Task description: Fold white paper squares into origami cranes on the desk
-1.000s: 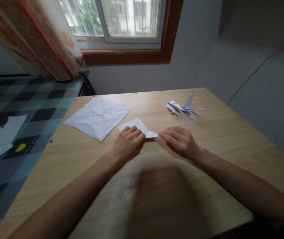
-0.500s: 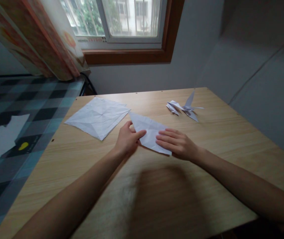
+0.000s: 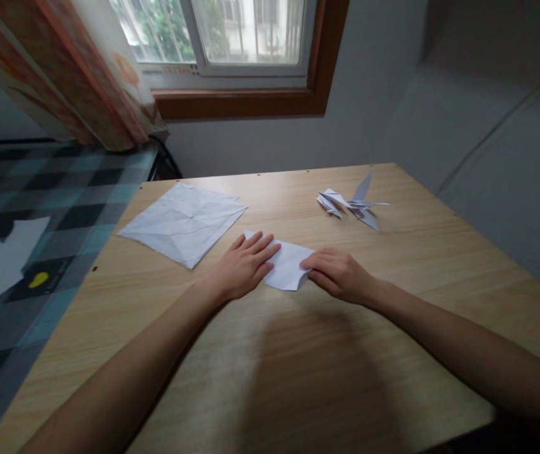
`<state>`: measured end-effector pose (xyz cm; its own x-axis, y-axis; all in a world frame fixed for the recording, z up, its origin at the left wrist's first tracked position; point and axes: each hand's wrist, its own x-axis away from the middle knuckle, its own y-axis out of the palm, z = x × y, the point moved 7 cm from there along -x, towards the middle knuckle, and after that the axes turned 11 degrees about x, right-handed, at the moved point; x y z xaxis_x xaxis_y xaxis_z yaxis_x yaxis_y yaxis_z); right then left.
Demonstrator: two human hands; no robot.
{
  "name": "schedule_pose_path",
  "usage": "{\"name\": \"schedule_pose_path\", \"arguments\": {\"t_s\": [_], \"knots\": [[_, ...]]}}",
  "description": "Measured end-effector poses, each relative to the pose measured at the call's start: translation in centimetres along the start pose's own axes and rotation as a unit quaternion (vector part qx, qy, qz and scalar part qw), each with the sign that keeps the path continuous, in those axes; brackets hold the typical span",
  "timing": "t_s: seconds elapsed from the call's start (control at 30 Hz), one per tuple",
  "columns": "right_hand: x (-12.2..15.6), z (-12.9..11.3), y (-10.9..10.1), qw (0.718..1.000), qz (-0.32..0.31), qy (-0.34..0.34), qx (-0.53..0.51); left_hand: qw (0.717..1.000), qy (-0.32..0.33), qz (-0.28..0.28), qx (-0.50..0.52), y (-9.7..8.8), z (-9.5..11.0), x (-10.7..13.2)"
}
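Observation:
Between my hands, a folded sheet of white paper [image 3: 287,265] lies on the wooden table [image 3: 213,372]. My left hand [image 3: 246,265] rests flat over its left part, fingers stretched out and a little apart. At the right end, the paper is pinched between the thumb and fingers of my right hand [image 3: 336,272], and its near right corner curls up. The part of the paper under both hands is hidden.
Creased, roughly square white paper [image 3: 187,221] lies at the table's far left. Folded paper figures [image 3: 357,203] stand at the back right. On the left, a checked cloth surface [image 3: 75,214] carries torn white paper [image 3: 5,265]. Beyond the table are a wall and a window [image 3: 251,38].
My left hand has gone from gripping the paper's left edge to lying flat on it. The paper has turned a little, and my right hand now pinches its right end.

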<state>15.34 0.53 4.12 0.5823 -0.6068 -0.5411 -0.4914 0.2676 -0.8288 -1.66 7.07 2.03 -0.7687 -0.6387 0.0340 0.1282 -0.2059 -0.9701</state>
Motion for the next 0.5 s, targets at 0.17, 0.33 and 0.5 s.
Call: {"name": "schedule_pose_path", "arguments": {"t_s": [0.17,0.33,0.5], "knots": [[-0.4,2.0,-0.2,0.994,-0.023,0.103,-0.039,0.999,-0.012,-0.035,-0.001,0.3,0.1,0.2],[0.8,2.1,-0.5,0.992,-0.089,0.011,-0.087,0.999,-0.013,-0.033,0.01,0.1,0.2,0.3],[1.8,1.7,-0.2,0.995,-0.085,-0.054,-0.003,0.999,0.009,-0.02,0.031,0.2,0.2,0.5]]}}
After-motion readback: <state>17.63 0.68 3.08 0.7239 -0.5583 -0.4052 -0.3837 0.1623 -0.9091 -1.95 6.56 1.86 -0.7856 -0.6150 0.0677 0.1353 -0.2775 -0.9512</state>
